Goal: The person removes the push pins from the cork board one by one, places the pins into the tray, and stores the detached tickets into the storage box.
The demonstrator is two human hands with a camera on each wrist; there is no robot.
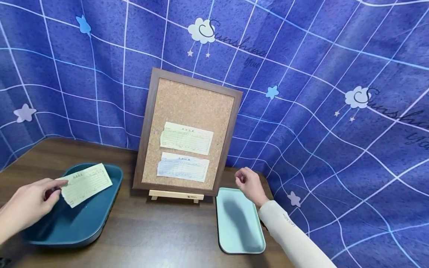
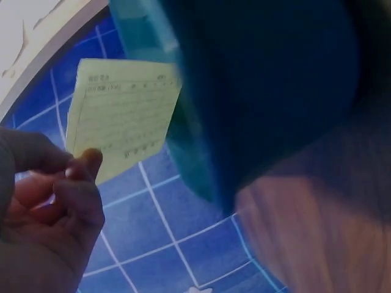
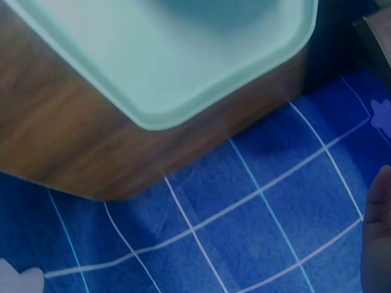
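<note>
A pale yellow printed slip [image 1: 88, 185], like a receipt form, is pinched at its left edge between thumb and fingers of my left hand [image 1: 33, 201]. It hovers over the dark blue tray [image 1: 97, 223]; the left wrist view shows the same slip [image 2: 122, 116] beside the tray's side. My right hand [image 1: 249, 184] is above the far end of the mint tray [image 1: 241, 230], fingers loosely curled, with nothing visible in them. Only a sliver of that hand enters the right wrist view. Two more slips, one greenish [image 1: 186, 138] and one bluish [image 1: 183, 167], lie flat against a framed corkboard [image 1: 194, 100].
The corkboard leans on a small wooden easel stand [image 1: 175, 195], between the two trays on the brown table [image 1: 151, 234]. Behind the table hangs a blue gridded curtain [image 1: 301, 74] with stars and clouds, reaching close along the right side.
</note>
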